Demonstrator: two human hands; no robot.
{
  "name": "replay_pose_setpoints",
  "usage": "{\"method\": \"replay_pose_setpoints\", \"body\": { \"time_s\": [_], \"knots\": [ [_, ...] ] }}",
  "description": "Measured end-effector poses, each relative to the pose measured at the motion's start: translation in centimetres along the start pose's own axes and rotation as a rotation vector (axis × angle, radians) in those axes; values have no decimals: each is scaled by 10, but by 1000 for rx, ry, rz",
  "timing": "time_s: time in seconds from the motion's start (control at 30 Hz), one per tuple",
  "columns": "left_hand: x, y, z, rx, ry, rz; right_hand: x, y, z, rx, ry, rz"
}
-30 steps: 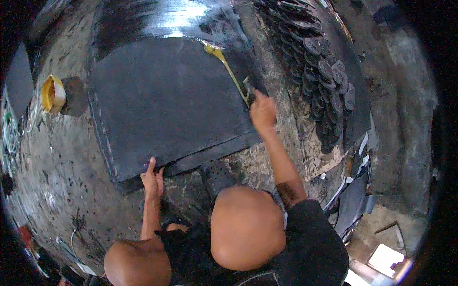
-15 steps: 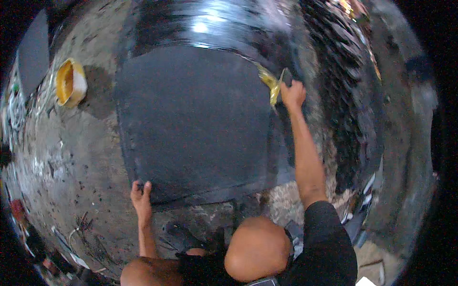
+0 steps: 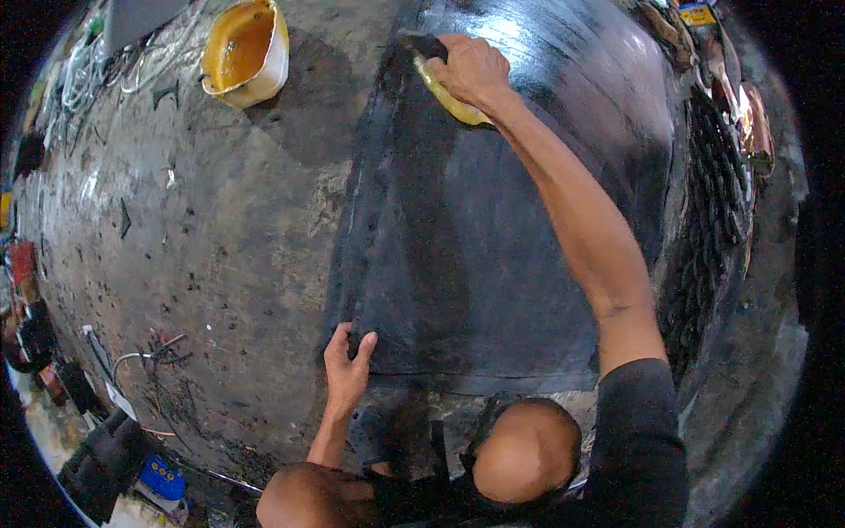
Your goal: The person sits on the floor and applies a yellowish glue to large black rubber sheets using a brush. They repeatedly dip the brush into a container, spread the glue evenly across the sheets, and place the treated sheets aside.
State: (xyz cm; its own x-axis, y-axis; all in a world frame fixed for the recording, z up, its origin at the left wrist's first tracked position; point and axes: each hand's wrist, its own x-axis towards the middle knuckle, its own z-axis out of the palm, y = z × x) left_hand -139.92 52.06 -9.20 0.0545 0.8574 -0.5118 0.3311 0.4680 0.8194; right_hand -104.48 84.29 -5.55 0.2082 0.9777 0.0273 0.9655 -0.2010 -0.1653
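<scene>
Head view — yellow brush (image 3: 447,92) under right hand (image 3: 473,69), long axis diagonal across black sheet (image 3: 493,264)

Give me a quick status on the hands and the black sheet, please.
Left hand flat on black sheet's near corner. Right hand grips yellow brush at far edge. Yellow tub stands off the sheet, nothing in the way.

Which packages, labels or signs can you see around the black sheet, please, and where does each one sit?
Yellow label or package: top right edge, small rectangle, yellow with red and blue marks.
Blue package: lower left, on the floor, boxy, bright blue with pale marks.
Red item: far left edge, flat red rectangle; too blurred to tell if it is a label.
No screens in view.
</scene>
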Motion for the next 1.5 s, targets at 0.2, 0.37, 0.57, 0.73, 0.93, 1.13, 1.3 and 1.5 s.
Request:
{"method": "replay_pose_setpoints", "body": {
  "time_s": [0.2,0.37,0.57,0.73,0.93,1.13,1.3,1.5],
  "knots": [
    [-1,21,10,-34,-43,-63,6,27,-11,-61,-131,-392],
    [-2,13,11,-59,-21,-81,38,51,11,114,-169,-889],
    [-1,13,11,-76,30,-87,-89,226,-48,-10,-423,-462],
    [6,-2,2,-49,-49,-57,-284,323,-77,128,-218,-257],
    [12,-14,-6,-45,-74,-122,-511,309,-81,88,-134,104],
    [14,-12,-1,100,-61,1,-638,255,-84,142,-32,301],
    [9,-16,-4,6,-129,6,-664,232,-108,338,-97,577],
    [22,-18,-13,72,-166,188,-599,193,-128,257,341,696]
  ]
}}
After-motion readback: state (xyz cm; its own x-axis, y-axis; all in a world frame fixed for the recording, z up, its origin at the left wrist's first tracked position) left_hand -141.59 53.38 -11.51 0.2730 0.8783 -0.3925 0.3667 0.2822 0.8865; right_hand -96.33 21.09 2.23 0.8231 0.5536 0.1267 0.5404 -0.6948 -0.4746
